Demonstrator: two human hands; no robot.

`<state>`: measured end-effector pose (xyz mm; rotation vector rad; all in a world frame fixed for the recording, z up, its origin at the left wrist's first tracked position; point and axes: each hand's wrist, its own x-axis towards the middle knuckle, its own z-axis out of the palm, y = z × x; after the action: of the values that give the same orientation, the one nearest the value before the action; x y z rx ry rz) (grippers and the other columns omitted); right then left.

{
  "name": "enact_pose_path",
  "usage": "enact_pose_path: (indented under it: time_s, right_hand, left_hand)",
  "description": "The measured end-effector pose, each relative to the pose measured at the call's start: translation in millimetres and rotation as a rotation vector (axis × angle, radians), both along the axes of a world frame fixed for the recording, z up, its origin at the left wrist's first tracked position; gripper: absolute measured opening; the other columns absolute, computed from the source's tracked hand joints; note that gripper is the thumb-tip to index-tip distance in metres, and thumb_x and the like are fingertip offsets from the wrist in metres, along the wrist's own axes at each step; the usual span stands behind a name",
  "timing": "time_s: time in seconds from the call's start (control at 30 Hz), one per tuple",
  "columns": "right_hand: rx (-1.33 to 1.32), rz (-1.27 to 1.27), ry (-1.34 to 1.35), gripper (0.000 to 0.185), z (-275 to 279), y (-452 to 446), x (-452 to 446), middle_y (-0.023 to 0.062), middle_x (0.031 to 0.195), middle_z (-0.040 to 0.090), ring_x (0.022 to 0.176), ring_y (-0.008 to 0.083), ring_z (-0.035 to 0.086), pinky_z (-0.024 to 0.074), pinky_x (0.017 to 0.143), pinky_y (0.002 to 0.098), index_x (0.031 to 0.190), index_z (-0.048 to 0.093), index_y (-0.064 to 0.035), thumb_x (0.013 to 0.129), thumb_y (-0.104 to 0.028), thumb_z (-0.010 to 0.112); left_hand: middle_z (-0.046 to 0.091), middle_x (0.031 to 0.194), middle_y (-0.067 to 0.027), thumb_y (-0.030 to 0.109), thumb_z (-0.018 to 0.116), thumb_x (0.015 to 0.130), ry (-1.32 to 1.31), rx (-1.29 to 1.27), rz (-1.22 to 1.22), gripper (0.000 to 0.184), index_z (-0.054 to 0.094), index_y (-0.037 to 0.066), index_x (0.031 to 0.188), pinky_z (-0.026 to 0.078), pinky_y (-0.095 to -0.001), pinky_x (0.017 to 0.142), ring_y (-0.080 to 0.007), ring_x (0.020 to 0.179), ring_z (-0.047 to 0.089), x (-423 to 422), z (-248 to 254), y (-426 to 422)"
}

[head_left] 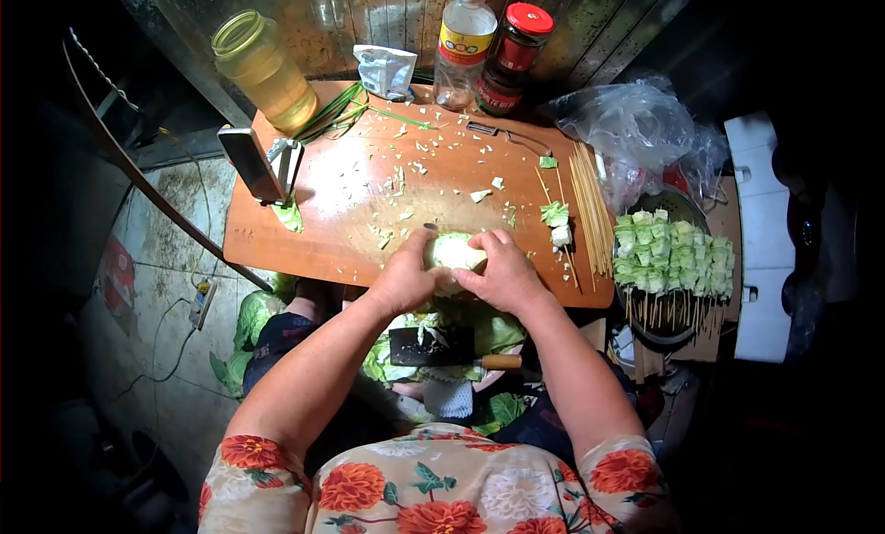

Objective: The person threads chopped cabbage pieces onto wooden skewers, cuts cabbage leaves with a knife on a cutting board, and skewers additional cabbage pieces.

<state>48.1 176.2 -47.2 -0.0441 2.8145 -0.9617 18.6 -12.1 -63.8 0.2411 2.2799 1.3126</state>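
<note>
Between my two hands, at the front edge of the wooden table [350,220], is a pale green cabbage [452,250]. My left hand [406,268] grips its left side and my right hand [505,271] its right side, fingers curled round it. Just below, a cleaver [431,346] with a dark blade and wooden handle lies across cabbage leaves [502,329] near my lap. To the right of my right hand, a skewer with cabbage pieces [556,216] lies beside a bundle of bare wooden skewers [590,207].
Loaded cabbage skewers [668,253] rest on a dark pan at the right, below a clear plastic bag [636,119]. A phone [251,165] on a stand, a jar of yellow liquid [267,73], a clear bottle [464,45] and red-lidded jars [521,45] line the table's back and left. Cabbage scraps are scattered about.
</note>
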Motion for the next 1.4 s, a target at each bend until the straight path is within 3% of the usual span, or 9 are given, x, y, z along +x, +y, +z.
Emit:
enact_pose_path:
  time_s: [0.07, 0.2, 0.27, 0.47, 0.7, 0.77, 0.9, 1.1, 1.4]
  right_hand:
    - [-0.039, 0.031, -0.040, 0.053, -4.8, 4.8, -3.2, 0.0183, 0.112, 0.055, 0.105, 0.0348, 0.056, 0.0464, 0.091, 0.0411, 0.110, 0.057, -0.0039, 0.072, -0.037, 0.074]
    - [-0.087, 0.024, -0.093, 0.055, -6.3, 8.3, -3.8, 0.0182, 0.114, 0.055, 0.106, 0.0343, 0.056, 0.0461, 0.092, 0.0402, 0.112, 0.057, -0.0034, 0.072, -0.037, 0.074]
    - [-0.090, 0.013, -0.085, 0.058, -2.5, 7.9, -2.7, 0.0175, 0.115, 0.055, 0.107, 0.0334, 0.056, 0.0460, 0.093, 0.0395, 0.113, 0.058, -0.0029, 0.071, -0.039, 0.075]
    - [-0.031, 0.068, -0.013, 0.060, 1.9, 10.4, -3.0, 0.0187, 0.112, 0.054, 0.101, 0.0315, 0.058, 0.0496, 0.085, 0.0378, 0.113, 0.055, 0.0004, 0.071, -0.034, 0.080]
    - [0.002, 0.027, 0.024, 0.054, -0.2, 1.5, -0.7, 0.0178, 0.112, 0.054, 0.099, 0.0347, 0.058, 0.0495, 0.086, 0.0403, 0.108, 0.055, -0.0014, 0.069, -0.030, 0.077]
    - [0.128, -0.025, 0.057, 0.052, 2.9, -9.3, 3.1, 0.0172, 0.111, 0.053, 0.098, 0.0359, 0.058, 0.0499, 0.085, 0.0427, 0.107, 0.053, -0.0027, 0.067, -0.028, 0.074]
    - [0.136, -0.065, 0.050, 0.052, 4.4, -14.2, 4.7, 0.0188, 0.107, 0.052, 0.098, 0.0376, 0.056, 0.0486, 0.084, 0.0446, 0.106, 0.053, -0.0016, 0.067, -0.030, 0.071]
    - [0.154, -0.032, 0.066, 0.052, 1.1, -10.6, 2.3, 0.0188, 0.107, 0.052, 0.097, 0.0375, 0.056, 0.0488, 0.084, 0.0453, 0.105, 0.052, -0.0020, 0.067, -0.031, 0.071]
    - [0.053, -0.013, 0.175, 0.049, -2.8, 0.2, 4.4, 0.0176, 0.103, 0.055, 0.091, 0.0383, 0.058, 0.0489, 0.081, 0.0455, 0.105, 0.054, -0.0024, 0.068, -0.030, 0.070]
  left_hand:
    - [0.059, 0.111, -0.0159, 0.002, 0.067, 0.082, -0.222, 0.155, 0.128, 0.050, 0.043, 0.001, 0.125, 0.048, -0.0334, 0.090, -0.0235, 0.100, 0.059, -0.4, 8.0, 4.3]
    - [0.056, 0.112, -0.0151, 0.001, 0.068, 0.081, -0.159, 0.207, 0.136, 0.051, 0.042, 0.001, 0.125, 0.047, -0.0332, 0.091, -0.0229, 0.103, 0.056, 0.4, -18.5, 5.6]
    - [0.059, 0.114, -0.0246, 0.013, 0.072, 0.079, -0.071, 0.088, 0.083, 0.063, 0.039, 0.001, 0.131, 0.048, -0.0385, 0.091, -0.0335, 0.107, 0.060, -0.5, -14.0, 6.0]
    - [0.059, 0.114, -0.0244, 0.011, 0.072, 0.077, -0.015, 0.033, 0.019, 0.061, 0.040, 0.001, 0.128, 0.047, -0.0385, 0.093, -0.0342, 0.108, 0.060, -3.0, -1.1, 7.6]
    - [0.060, 0.110, -0.0236, 0.010, 0.073, 0.071, -0.026, 0.072, 0.042, 0.062, 0.042, 0.000, 0.124, 0.048, -0.0373, 0.090, -0.0337, 0.104, 0.061, -2.8, -2.6, 10.6]
    - [0.056, 0.107, -0.0154, -0.005, 0.066, 0.072, -0.051, 0.158, 0.082, 0.054, 0.043, 0.000, 0.120, 0.048, -0.0317, 0.088, -0.0207, 0.099, 0.057, -2.5, -13.9, 13.0]
    - [0.058, 0.103, -0.0146, -0.004, 0.064, 0.073, -0.193, 0.175, 0.138, 0.050, 0.043, -0.001, 0.119, 0.050, -0.0327, 0.083, -0.0211, 0.093, 0.059, -4.9, -10.3, 15.9]
    - [0.061, 0.097, -0.0145, 0.002, 0.062, 0.075, 0.053, 0.069, 0.126, 0.044, 0.046, 0.000, 0.116, 0.051, -0.0319, 0.078, -0.0202, 0.087, 0.060, -2.9, -10.8, 18.4]
    - [0.062, 0.095, -0.0130, 0.007, 0.074, 0.072, -0.021, 0.155, 0.176, 0.051, 0.047, 0.001, 0.114, 0.053, -0.0316, 0.074, -0.0182, 0.084, 0.061, -4.3, -2.9, 21.0]
